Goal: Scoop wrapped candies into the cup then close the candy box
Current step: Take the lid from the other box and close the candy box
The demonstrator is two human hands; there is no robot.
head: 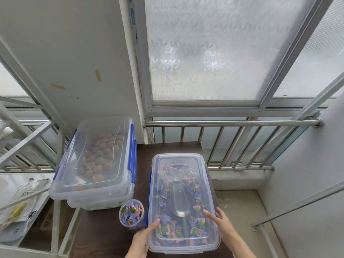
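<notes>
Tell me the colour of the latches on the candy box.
Blue, on a clear candy box; the latches show best along its left edge in the head view.

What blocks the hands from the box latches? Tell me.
Nothing visible. Both the left hand and right hand already rest on the lid of the candy box. The cup stands beside the left latch, apart.

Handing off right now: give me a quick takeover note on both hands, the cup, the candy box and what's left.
Left hand: open, fingertips on the lid near its left edge.
Right hand: open, resting on the lid's right side.
Cup: full of wrapped candies, standing left of the candy box on the dark table.
Scoop: inside the box, under the lid.
Done: scooping; lid placed.
Left: blue side latches look unfastened; press them down.
</notes>
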